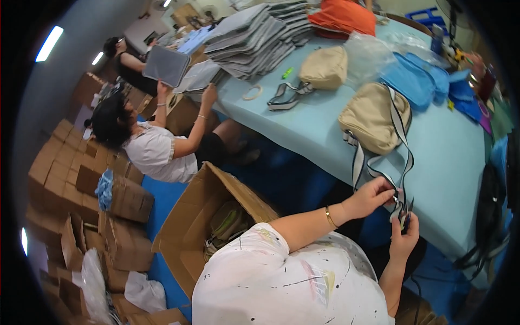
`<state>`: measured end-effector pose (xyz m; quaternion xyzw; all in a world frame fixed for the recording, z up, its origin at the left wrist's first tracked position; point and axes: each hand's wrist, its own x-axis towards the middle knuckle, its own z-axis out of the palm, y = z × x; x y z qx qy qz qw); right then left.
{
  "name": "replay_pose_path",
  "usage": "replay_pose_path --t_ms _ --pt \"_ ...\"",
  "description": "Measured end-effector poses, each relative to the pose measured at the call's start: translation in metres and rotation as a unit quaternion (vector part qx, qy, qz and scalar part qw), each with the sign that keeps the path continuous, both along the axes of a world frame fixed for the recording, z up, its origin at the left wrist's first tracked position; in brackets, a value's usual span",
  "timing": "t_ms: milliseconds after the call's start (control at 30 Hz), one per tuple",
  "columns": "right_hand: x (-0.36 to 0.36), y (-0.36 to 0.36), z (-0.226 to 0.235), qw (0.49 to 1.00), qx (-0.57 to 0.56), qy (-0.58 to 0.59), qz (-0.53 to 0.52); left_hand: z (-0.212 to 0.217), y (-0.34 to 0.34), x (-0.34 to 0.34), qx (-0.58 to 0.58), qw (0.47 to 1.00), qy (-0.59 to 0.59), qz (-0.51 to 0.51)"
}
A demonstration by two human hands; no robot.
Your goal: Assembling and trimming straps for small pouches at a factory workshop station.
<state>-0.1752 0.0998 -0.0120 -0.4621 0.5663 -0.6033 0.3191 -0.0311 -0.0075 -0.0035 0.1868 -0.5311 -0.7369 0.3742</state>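
Note:
At the table's near edge lies a beige bag point(374, 120) with a white-and-dark striped strap point(405, 146) looping down toward me. My left hand point(372, 196) pinches the lower part of that strap, near a small metal fitting. Close below it, my right hand point(405, 234) is closed around small thread snips point(410, 207), their pointed blades facing up. Its fingers are also at the strap's end; whether they grip it is hard to make out. Farther back rests a second beige bag point(324, 68), its striped strap point(286, 98) folded beside it.
The table point(319, 138) also bears a stack of grey pieces point(246, 40), an orange bag point(344, 19), clear plastic point(368, 57), blue pouches point(414, 78) and a tape roll point(252, 92). An open carton point(181, 233) stands at my left. A co-worker point(157, 146) sits beyond it, near stacked boxes point(65, 162).

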Motion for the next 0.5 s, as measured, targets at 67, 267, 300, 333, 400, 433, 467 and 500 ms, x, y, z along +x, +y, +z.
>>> replay_pose_path --t_ms 67,267,300,333,400,433,467,500 --pt "0.005 -0.001 -0.005 0.999 -0.006 -0.048 0.003 -0.001 0.004 0.004 -0.077 0.995 -0.052 0.032" --pt "0.011 -0.009 -0.007 0.999 -0.044 0.003 0.008 0.001 0.001 0.005 -0.079 0.996 -0.039 0.021" --pt "0.013 -0.010 -0.001 0.999 -0.001 -0.010 0.050 0.005 -0.002 0.010 -0.037 0.998 -0.049 0.020" --pt "0.017 -0.013 0.008 0.995 0.046 -0.024 0.087 0.012 -0.002 0.016 0.063 0.998 0.003 0.012" --pt "0.018 -0.023 0.019 0.992 -0.003 -0.047 0.118 0.022 -0.008 0.023 0.103 0.994 0.034 0.011" --pt "0.016 -0.028 0.019 0.993 -0.035 -0.049 0.097 0.021 -0.010 0.026 0.090 0.995 0.050 0.017" --pt "0.010 -0.032 0.018 0.994 -0.070 -0.047 0.076 0.020 -0.012 0.028 0.102 0.994 0.044 0.017" --pt "0.002 -0.033 0.015 0.995 -0.071 -0.020 0.060 0.017 -0.012 0.031 0.122 0.992 0.044 0.007"
